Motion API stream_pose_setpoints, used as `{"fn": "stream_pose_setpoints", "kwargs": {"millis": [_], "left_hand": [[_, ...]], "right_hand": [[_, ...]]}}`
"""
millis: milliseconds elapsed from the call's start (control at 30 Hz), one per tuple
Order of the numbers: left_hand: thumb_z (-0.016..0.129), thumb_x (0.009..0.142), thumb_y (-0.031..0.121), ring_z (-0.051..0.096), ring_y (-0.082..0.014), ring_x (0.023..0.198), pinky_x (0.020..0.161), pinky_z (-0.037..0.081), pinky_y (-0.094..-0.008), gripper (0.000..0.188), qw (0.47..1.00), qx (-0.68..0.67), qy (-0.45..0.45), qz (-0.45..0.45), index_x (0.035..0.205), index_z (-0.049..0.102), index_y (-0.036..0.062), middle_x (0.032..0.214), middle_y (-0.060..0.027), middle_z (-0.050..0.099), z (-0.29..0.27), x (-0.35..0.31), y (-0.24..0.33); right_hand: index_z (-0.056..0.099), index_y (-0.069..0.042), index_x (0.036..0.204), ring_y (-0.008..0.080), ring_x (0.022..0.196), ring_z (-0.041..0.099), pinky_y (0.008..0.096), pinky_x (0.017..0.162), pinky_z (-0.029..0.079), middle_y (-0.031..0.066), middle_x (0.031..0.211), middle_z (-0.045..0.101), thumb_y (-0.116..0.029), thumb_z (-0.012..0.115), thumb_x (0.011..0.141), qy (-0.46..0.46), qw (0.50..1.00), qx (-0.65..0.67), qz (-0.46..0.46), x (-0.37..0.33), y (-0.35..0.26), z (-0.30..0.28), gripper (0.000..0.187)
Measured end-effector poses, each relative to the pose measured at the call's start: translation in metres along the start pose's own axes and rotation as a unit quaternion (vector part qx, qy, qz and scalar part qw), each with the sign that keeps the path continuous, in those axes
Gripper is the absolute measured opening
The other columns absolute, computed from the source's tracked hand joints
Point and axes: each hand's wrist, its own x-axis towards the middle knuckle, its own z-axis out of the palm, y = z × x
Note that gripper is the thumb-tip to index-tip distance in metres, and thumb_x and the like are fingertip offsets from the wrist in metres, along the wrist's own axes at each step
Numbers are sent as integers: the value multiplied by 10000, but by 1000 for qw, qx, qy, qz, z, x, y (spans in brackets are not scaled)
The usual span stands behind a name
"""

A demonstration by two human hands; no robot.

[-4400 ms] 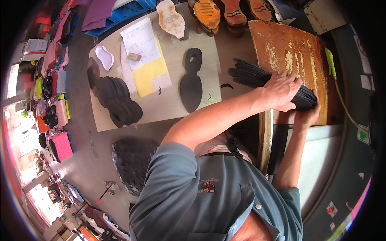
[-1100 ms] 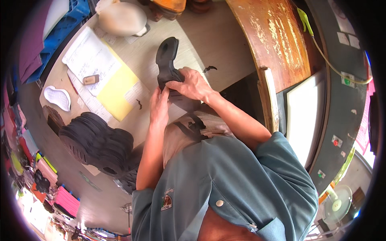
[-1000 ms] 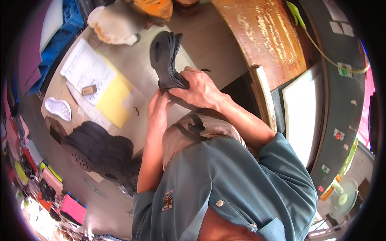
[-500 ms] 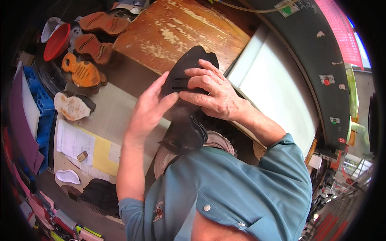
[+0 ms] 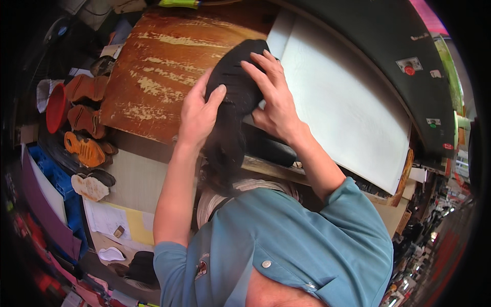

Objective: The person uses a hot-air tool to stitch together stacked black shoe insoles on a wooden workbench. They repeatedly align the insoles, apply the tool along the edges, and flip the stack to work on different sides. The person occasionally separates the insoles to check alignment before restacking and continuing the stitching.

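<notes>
In front of my body, black sole-shaped pieces (image 5: 240,77) with short slots across them are held up between both hands. They look like a stack of shoe insoles. My left hand (image 5: 198,115) grips the left edge, its thumb on top. On the right, my right hand (image 5: 276,100) closes around the other edge, its fingers lying over the upper face. Below, more dark material (image 5: 225,148) hangs toward my lap, blurred, so I cannot tell whether it is joined to the upper pieces.
A worn wooden board (image 5: 153,66) lies beyond my hands, beside a white flat surface (image 5: 342,102) on a dark machine with a red button (image 5: 409,69). At left are a red bowl (image 5: 57,108), sole-shaped moulds (image 5: 84,148), papers (image 5: 105,217) and a blue crate (image 5: 53,174).
The view has shifted, so the board and white surface show more fully. Both hands, still on the black pieces, have moved farther from my body; the right fingers now sit nearer the top.
</notes>
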Motion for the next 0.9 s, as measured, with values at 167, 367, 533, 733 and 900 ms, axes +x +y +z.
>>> {"fn": "stream_pose_setpoints", "kwargs": {"millis": [167, 367, 533, 733, 900], "left_hand": [[707, 1049, 393, 188, -434, 1662, 1336, 214, -484, 850, 854, 516, -59, 26, 1703, 310, 21, 1764, -309, 229, 9, 4, -35], [628, 1097, 323, 141, -430, 1673, 1345, 166, -511, 762, 842, 530, -76, 65, 1711, 289, 25, 1798, -240, 195, -13, 7, -44], [560, 1125, 401, 100, -412, 1684, 1344, 34, -578, 775, 793, 597, -92, 79, 1730, 240, 40, 1815, -212, 160, -29, 16, -44], [519, 1134, 422, 68, -428, 1683, 1336, 15, -604, 786, 802, 588, -82, 63, 1729, 205, 14, 1811, -233, 140, -33, 22, -53], [543, 1116, 398, 72, -493, 1662, 1330, 34, -635, 811, 788, 606, -70, 77, 1701, 209, -54, 1779, -306, 158, -31, 29, -60]], "right_hand": [[582, -13, 1487, 512, 1477, 457, 558, 1252, 380, 318, 1568, 482, 88, 673, 786, 14, 984, 70, 161, -25, 38, 1, 714], [595, 59, 1429, 489, 1438, 509, 603, 1246, 368, 301, 1520, 546, -61, 766, 885, 9, 995, -12, 103, -42, 47, 0, 583], [612, 49, 1391, 459, 1366, 560, 546, 1169, 448, 271, 1467, 583, -20, 769, 868, 44, 995, 31, 88, -33, 48, -6, 550], [661, 43, 1310, 417, 1138, 673, 459, 986, 558, 232, 1231, 699, 12, 750, 872, 117, 985, 91, 87, 0, 35, -31, 448], [693, 15, 1209, 389, 1047, 668, 469, 922, 563, 186, 1118, 699, -86, 766, 886, 90, 986, 54, -127, 106, 46, 2, 347]]}}
